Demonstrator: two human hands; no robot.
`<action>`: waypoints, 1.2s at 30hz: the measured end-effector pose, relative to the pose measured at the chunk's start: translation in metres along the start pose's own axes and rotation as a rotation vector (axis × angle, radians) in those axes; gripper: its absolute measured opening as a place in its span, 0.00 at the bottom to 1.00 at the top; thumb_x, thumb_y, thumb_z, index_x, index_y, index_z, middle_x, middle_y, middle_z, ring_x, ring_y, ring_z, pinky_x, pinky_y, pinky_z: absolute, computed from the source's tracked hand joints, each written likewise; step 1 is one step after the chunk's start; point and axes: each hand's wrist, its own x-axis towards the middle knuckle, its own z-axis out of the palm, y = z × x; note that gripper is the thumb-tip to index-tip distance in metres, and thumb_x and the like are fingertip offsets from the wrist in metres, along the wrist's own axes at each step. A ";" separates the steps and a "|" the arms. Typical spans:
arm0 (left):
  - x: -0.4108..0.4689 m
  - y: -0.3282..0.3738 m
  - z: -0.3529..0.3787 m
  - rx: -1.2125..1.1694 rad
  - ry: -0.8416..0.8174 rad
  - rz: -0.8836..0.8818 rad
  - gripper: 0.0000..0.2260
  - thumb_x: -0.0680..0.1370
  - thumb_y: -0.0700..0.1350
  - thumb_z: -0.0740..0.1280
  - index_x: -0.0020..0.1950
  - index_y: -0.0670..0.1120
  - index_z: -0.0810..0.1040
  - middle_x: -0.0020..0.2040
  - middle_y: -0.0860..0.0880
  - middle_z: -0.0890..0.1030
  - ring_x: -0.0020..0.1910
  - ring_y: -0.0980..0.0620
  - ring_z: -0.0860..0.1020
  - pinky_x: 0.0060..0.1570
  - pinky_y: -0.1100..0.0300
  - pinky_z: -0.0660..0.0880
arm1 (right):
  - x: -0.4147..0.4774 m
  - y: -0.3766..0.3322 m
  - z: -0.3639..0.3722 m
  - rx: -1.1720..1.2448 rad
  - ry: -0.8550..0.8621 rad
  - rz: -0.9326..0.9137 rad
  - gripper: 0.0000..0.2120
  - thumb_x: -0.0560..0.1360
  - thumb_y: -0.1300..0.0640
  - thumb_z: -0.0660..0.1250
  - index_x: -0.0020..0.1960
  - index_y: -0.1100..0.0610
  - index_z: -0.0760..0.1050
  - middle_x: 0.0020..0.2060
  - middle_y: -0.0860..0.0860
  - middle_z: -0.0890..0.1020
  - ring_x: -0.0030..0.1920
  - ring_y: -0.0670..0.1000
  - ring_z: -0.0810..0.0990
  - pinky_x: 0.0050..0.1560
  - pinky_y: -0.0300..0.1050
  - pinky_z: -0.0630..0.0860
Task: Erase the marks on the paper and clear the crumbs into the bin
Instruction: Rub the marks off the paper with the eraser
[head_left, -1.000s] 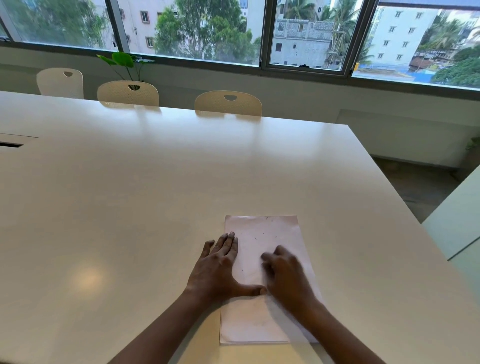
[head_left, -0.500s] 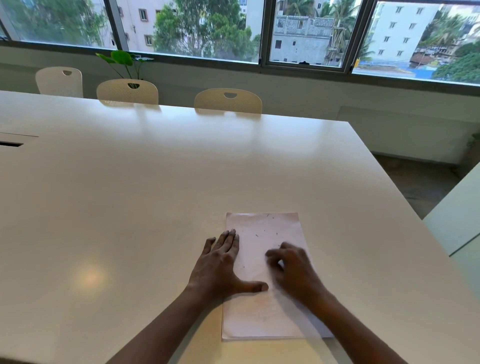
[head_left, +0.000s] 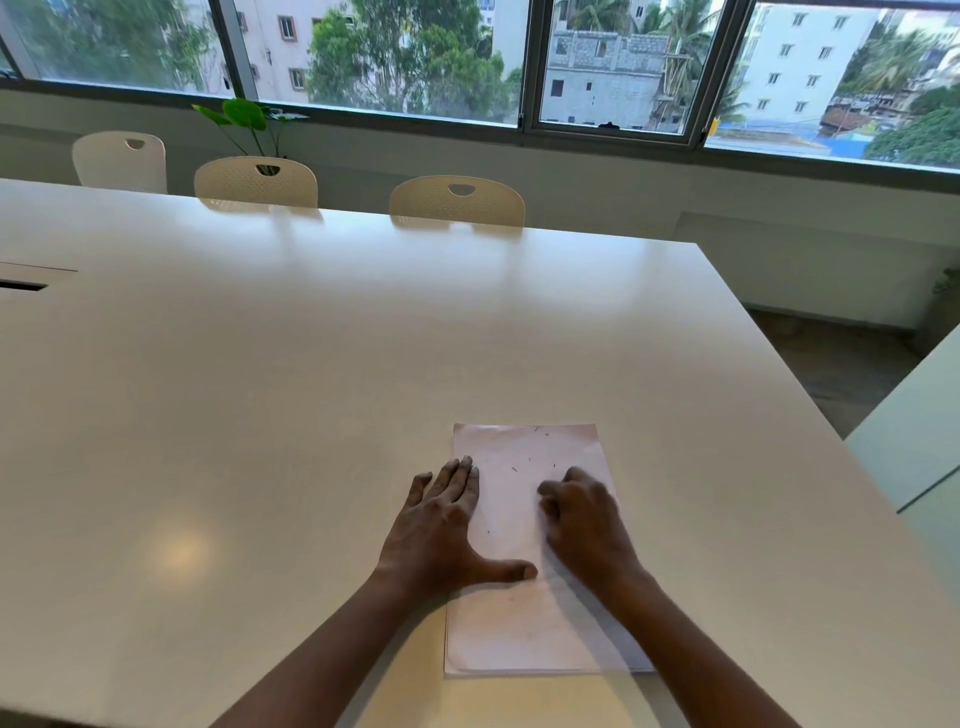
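View from a head-worn camera looking down over a large, glossy white table. A sheet of white paper lies flat on the table near its front edge, right of centre, with its long sides running away from the viewer. A few small dark crumbs are scattered over the far half of the sheet. The person's left hand lies palm down over the paper's left edge, fingers straight and close together, partly on the table, with the thumb stretched out to the right across the sheet and pressing on it. The right hand rests on the right part of the paper with its fingers curled under (whether they pinch anything cannot be told, since the fingertips are hidden beneath the knuckles). Both bare forearms reach in from the bottom of the view. Along the table's far side stand three pale chairs, and behind them a green leafy plant stands below a wide window that shows trees and buildings outside.
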 end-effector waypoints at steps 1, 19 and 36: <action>0.001 0.000 0.000 0.006 0.005 0.005 0.67 0.60 0.88 0.53 0.85 0.42 0.49 0.85 0.47 0.50 0.84 0.53 0.45 0.82 0.48 0.45 | -0.008 -0.011 0.004 0.040 -0.061 -0.065 0.09 0.77 0.61 0.65 0.46 0.56 0.84 0.39 0.50 0.76 0.36 0.49 0.77 0.37 0.43 0.77; 0.000 0.001 0.003 -0.003 0.020 0.009 0.68 0.60 0.88 0.53 0.85 0.42 0.50 0.85 0.47 0.51 0.84 0.53 0.46 0.82 0.47 0.47 | 0.007 -0.011 0.008 0.051 -0.013 -0.022 0.09 0.78 0.61 0.65 0.50 0.58 0.84 0.41 0.53 0.79 0.37 0.49 0.78 0.38 0.38 0.76; -0.001 0.001 0.003 0.003 0.030 0.003 0.68 0.60 0.88 0.54 0.85 0.41 0.49 0.85 0.44 0.49 0.84 0.51 0.46 0.82 0.48 0.46 | 0.000 -0.001 0.006 -0.017 -0.048 -0.044 0.09 0.78 0.61 0.65 0.48 0.56 0.84 0.39 0.53 0.78 0.36 0.52 0.79 0.37 0.44 0.78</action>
